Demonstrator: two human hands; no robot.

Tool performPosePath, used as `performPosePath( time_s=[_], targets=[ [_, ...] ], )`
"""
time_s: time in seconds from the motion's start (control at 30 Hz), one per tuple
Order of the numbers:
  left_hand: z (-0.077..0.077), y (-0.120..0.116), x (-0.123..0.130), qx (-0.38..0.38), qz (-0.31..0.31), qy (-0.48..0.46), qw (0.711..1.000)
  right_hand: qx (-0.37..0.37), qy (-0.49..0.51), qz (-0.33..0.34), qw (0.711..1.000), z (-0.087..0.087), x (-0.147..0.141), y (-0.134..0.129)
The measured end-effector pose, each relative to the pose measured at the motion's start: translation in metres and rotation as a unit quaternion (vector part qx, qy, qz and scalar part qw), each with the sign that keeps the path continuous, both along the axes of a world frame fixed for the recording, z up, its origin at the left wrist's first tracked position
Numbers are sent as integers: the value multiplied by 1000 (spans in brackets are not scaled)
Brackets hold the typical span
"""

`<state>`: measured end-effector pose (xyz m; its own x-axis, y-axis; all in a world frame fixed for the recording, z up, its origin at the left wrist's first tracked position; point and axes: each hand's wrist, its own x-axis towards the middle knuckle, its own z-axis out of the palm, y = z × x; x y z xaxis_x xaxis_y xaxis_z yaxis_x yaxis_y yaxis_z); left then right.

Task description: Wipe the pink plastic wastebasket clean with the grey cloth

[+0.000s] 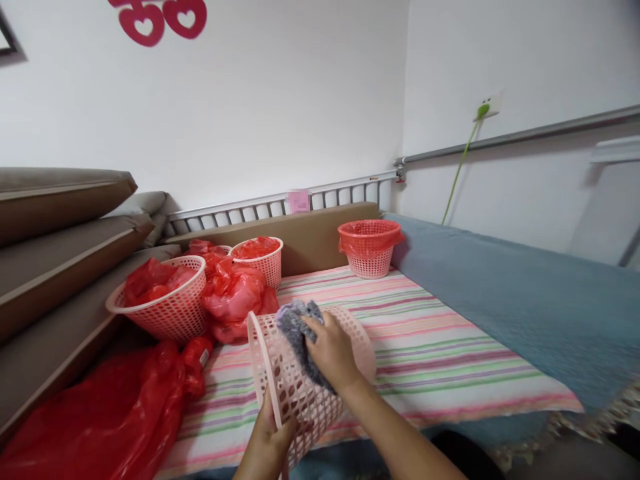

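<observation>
A pale pink perforated plastic basket (pixel 357 340) lies tipped on its side over the striped cloth, its rim turned to the left. My left hand (pixel 273 433) grips this basket by the lower part of the rim, with the thumb outside. In my right hand (pixel 333 350) is a grey fuzzy cloth (pixel 303 333), bunched under the fingers and pressed against the basket's outer wall. Part of the wall is hidden behind the cloth and the right forearm.
Pink baskets with red plastic bags (pixel 170 300) stand at the left, beside a loose red bag (pixel 110 407). Another basket lined in red (pixel 370 250) stands at the back right. Stacked cushions (pixel 65 253) rise on the left. Striped cloth (pixel 425 347) covers the surface.
</observation>
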<state>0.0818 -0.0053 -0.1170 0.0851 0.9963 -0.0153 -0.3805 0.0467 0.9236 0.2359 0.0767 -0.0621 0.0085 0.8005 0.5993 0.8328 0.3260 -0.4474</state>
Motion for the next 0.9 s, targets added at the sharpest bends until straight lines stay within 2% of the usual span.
performPosePath(
  time_s=[0.13,0.2,0.3,0.47,0.57,0.63,0.8,0.9],
  targets=[
    [-4,-4,-2,4,-22,5,1000,-47,-37,-135,989,-11,44,22],
    [-5,-4,-4,14,-27,9,999,-58,-45,-172,982,-16,57,26],
    [1,-1,-7,10,-42,5,999,-53,-53,-177,981,-21,62,26],
    [34,10,-8,-14,-10,-15,1000,-53,-38,-172,983,-19,55,22],
    [46,13,-4,-26,-1,-28,999,-60,3,-149,987,-14,42,14],
    [45,12,0,-30,4,-30,999,-49,37,-104,993,-8,24,3],
    [23,13,1,-2,45,19,999,8,92,68,993,13,-40,-30],
    [11,15,-2,18,58,36,997,28,87,100,991,17,-60,-38]
  ],
)
